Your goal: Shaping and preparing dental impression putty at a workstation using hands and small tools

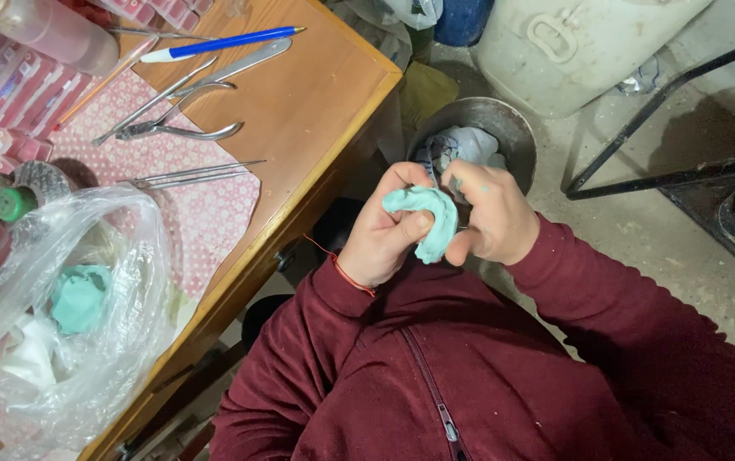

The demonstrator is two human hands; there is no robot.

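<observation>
Head view looks straight down on the person's dark red zipped fleece top (435, 384), with both forearms raised in front of the chest. Left hand (382, 230) and right hand (491, 218) are pressed together around a soft lump of pale turquoise putty (429, 218); the left thumb digs into it while the right fingers fold over its far edge, so the lump is squeezed and bent between the two palms. A thin red cord (352, 275) circles the left wrist. The putty is held off the table and directly above a round grey metal bucket (517, 128) on the concrete floor, which has crumpled white scraps inside, probably so that bits fall there and not on the work surface.

To the left, the wooden table (316, 94) carries a clear plastic bag (69, 316) holding another turquoise lump (80, 297) and white material, likely kept wrapped against drying. Beyond it, on a pink patterned cloth (205, 213), lie steel tweezers (192, 173) and steel pliers-like tools (180, 115), set within easy reach. Farthest off lies a blue and white pen (218, 43).
</observation>
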